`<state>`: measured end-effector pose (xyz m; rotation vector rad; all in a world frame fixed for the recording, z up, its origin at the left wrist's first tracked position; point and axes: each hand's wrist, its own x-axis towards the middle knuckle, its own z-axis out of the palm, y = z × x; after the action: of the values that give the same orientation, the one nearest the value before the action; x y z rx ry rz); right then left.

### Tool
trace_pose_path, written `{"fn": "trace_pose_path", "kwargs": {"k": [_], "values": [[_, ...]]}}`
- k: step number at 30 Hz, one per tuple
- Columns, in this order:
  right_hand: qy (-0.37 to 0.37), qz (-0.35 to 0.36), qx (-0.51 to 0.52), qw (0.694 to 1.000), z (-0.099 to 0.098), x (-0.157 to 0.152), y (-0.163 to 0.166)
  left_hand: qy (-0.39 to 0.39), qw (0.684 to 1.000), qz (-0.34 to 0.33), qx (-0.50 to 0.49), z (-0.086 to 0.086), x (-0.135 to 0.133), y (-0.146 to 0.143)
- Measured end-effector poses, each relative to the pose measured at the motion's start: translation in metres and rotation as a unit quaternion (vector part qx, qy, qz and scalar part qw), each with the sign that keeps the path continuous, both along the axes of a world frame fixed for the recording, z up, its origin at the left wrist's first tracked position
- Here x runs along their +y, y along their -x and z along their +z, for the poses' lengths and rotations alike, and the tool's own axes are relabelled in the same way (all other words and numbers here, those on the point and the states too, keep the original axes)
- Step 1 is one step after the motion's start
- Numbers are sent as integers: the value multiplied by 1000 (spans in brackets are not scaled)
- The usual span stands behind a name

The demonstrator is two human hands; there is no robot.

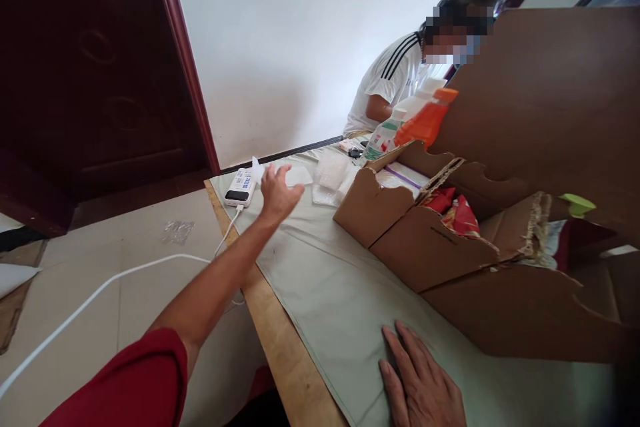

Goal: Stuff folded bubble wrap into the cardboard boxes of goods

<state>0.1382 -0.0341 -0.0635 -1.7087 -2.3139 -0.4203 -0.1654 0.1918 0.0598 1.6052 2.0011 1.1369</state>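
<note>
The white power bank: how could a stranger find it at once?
Follow the left edge of the cloth-covered table to its far corner, just left of the outstretched left hand. The power bank lies there: a white block with a black end and a white cable, unlike the clear plastic packets beside it.

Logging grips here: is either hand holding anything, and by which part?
Nothing is held. The left hand hangs open near the power bank; the right hand lies flat on the cloth.
</note>
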Motion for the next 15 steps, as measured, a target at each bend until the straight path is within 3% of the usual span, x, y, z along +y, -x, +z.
{"fn": "trace_pose_path", "kwargs": {"k": [6, 10, 15], "values": [[-37, 0, 11, 999, -8, -1, 0, 65, 990, 81, 92, -4, 64, 60], [-50, -2, 9, 999, -10, 0, 1, 112, 982, 79, 127, -15, 85, 85], [-53, 3, -12, 999, -3, 0, 2, 134, 979, 72, 139, -27, 99, 95]]}}
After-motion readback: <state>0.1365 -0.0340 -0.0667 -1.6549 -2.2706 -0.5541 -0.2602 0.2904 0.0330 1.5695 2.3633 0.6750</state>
